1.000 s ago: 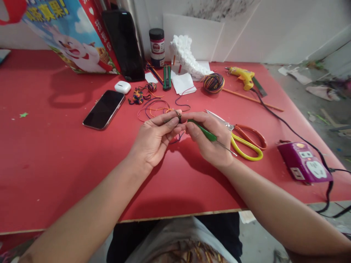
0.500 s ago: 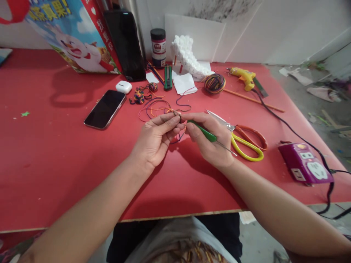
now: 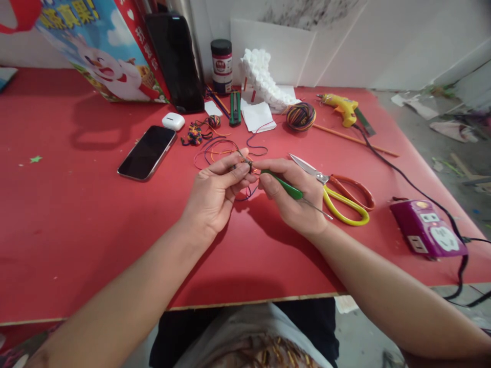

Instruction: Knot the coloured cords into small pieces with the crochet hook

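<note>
My left hand pinches a small knot of multicoloured yarn between thumb and fingers, just above the red table. My right hand grips a green-handled crochet hook, its tip at that same knot. Loose strands of the yarn trail away across the table behind my hands. Both hands touch at the fingertips.
Scissors with yellow and orange handles lie right of my right hand. A phone, an earbud case, small yarn pieces, a yarn ball, a glue gun, a purple power strip and a foam piece surround them.
My hands have barely shifted. The left fingers have adjusted their pinch on the yarn knot, and the hook tip has stayed at it.
</note>
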`<state>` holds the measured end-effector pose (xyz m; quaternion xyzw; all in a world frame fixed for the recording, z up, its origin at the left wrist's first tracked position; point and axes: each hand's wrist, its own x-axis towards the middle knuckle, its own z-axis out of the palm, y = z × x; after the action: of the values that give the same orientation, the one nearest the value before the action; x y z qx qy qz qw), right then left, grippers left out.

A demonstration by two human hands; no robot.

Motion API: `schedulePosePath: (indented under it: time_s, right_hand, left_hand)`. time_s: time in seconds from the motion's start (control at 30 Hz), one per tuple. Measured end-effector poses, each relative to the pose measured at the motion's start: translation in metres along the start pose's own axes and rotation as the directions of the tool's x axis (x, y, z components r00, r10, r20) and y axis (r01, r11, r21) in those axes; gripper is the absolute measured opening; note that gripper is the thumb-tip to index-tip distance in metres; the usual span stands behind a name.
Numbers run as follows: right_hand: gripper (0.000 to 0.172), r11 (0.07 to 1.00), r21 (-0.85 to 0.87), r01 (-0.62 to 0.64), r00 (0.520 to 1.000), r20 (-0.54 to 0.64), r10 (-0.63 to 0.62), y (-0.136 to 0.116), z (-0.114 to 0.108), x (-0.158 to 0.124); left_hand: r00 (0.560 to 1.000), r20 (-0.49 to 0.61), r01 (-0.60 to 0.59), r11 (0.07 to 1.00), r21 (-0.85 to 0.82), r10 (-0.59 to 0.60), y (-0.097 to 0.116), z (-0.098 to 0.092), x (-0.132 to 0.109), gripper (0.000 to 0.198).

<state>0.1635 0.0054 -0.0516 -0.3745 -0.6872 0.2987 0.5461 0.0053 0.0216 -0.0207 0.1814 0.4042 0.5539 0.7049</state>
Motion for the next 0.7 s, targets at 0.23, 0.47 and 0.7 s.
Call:
schedulePosePath:
  time_s: [0.23, 0.47, 0.7]
  right_hand:
    - [0.019, 0.995, -0.094, 0.024, 0.999, 0.037, -0.02, 0.0, 0.003, 0.001]
    - [0.02, 0.988, -0.124, 0.088, 0.995, 0.047, -0.082, 0.001, 0.004, 0.001]
    - [0.018, 0.984, -0.147, 0.104, 0.994, 0.059, -0.096, 0.003, 0.006, 0.002]
  left_hand:
    - [0.995, -0.028, -0.092, 0.996, -0.015, 0.091, -0.01, 0.001, -0.003, 0.023]
    - [0.998, -0.044, -0.039, 0.999, 0.002, 0.039, -0.008, 0.001, -0.003, 0.021]
    - [0.994, -0.04, -0.1, 0.994, 0.036, 0.102, -0.008, 0.0, -0.002, 0.022]
